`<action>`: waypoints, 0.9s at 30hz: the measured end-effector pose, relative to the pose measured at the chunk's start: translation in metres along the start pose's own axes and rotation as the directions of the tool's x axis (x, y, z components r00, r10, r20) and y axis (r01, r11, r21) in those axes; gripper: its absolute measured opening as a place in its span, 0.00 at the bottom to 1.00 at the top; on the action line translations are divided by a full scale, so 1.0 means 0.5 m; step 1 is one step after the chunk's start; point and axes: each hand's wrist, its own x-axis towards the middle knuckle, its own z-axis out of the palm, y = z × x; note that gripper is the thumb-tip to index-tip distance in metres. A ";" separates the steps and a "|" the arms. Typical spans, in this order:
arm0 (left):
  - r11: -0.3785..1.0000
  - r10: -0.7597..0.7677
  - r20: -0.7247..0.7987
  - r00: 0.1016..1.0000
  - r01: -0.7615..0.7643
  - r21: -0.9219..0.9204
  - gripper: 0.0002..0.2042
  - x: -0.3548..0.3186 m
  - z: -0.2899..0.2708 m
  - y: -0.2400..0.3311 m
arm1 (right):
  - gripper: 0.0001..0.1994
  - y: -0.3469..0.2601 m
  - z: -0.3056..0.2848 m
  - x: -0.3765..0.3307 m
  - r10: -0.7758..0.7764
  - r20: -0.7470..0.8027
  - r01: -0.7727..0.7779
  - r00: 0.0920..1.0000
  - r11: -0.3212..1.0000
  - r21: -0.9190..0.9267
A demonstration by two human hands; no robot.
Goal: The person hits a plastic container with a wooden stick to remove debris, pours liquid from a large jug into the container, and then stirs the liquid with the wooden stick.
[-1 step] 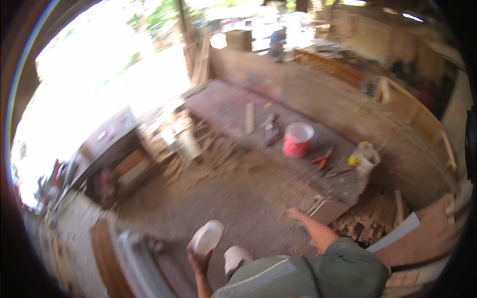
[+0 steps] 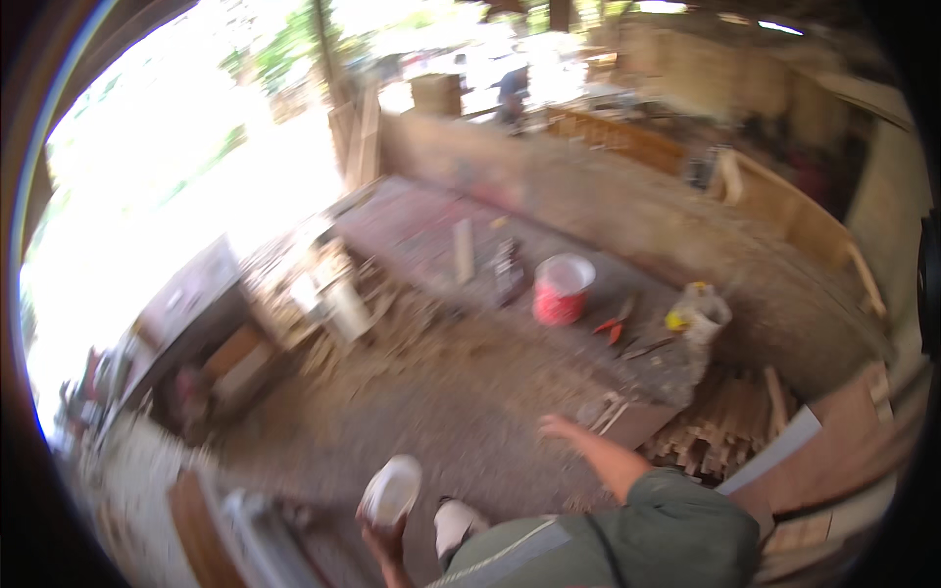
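My left hand grips a round white plastic tub by its lower side, its pale inside turned up toward me. My right hand reaches forward over the floor, beside the near end of the low workbench. Nothing shows in it, but motion blur smears its fingers. On the bench beyond it stand a red bucket with a white rim, orange-handled pliers and a whitish plastic bag with something yellow. A dark bottle-like thing and a short wood strip lie farther along.
Wood scraps and shavings cover the floor at the bench's far left. A dark cabinet stands left of them. Stacked wood strips and leaning boards are at the right. Planks stand near my left. Far back is a person.
The whole view has shifted, so the bench and its things appear lower and farther left. My left hand keeps the tub; my right arm stays stretched out.
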 end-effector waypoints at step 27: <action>0.977 0.082 0.265 0.961 -0.025 -0.211 0.41 1.552 0.664 -0.092 | 0.12 -0.258 -0.897 1.126 -0.145 -0.606 0.091 0.782 0.989 -0.119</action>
